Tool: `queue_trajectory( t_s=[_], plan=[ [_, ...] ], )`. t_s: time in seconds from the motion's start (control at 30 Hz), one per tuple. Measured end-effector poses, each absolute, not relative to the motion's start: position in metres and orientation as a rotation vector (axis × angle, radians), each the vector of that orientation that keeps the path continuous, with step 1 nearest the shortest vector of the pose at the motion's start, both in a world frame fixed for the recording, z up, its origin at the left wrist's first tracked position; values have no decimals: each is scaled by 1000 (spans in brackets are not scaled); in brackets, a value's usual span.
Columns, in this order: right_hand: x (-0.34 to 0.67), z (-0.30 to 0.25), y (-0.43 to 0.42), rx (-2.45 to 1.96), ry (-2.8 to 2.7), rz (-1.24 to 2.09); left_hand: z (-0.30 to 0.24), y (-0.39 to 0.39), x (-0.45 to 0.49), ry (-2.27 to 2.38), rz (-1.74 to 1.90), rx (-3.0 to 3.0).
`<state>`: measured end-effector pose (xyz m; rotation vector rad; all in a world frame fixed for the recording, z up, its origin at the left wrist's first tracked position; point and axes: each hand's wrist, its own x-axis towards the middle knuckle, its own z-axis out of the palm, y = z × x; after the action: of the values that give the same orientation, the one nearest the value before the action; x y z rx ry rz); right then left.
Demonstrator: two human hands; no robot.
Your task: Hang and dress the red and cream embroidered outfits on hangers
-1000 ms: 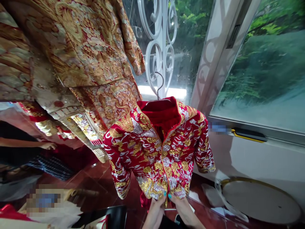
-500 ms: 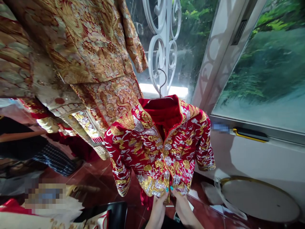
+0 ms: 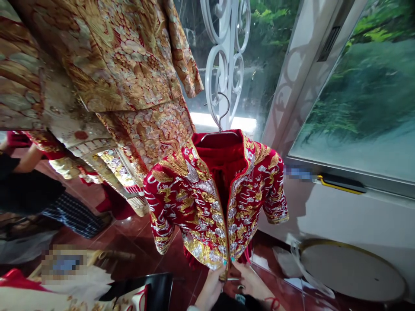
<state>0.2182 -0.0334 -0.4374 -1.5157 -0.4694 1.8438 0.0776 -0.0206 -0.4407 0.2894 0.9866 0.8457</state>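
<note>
A red jacket [image 3: 207,207] with gold and silver embroidery hangs in front of me on a metal hanger [image 3: 223,116]. Its stand collar is spread, and the two front edges meet low down near the hem. My left hand [image 3: 212,280] pinches the bottom of the left front edge, thumb with a turquoise nail on top. Close beside it, my right hand [image 3: 248,276] grips the bottom of the other front edge the same way. The fingers under the cloth are hidden.
Gold embroidered garments [image 3: 136,65] hang at the left. Behind the hanger stands a white scrollwork metal stand [image 3: 223,69]. An oval board [image 3: 353,270] lies low at the right, below the window. A person in checked trousers [image 3: 74,216] is at the far left.
My hands have shifted slightly down and pulled the jacket's hem toward me. The front opening gapes wider below the collar. At the left, the other person's arm has moved up.
</note>
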Motion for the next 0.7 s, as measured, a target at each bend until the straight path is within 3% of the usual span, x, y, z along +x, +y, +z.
queue_trajectory(
  t_s=[0.1, 0.27, 0.7],
  plan=[
    [230, -443, -34, -1704, -738, 1705, -436, -20, 73, 966, 780, 311],
    [227, -437, -26, -1628, -1111, 1609, -431, -21, 69, 903, 731, 260],
    [220, -426, -30, -1581, -1032, 1765, -424, -24, 59, 809, 675, 266]
  ],
)
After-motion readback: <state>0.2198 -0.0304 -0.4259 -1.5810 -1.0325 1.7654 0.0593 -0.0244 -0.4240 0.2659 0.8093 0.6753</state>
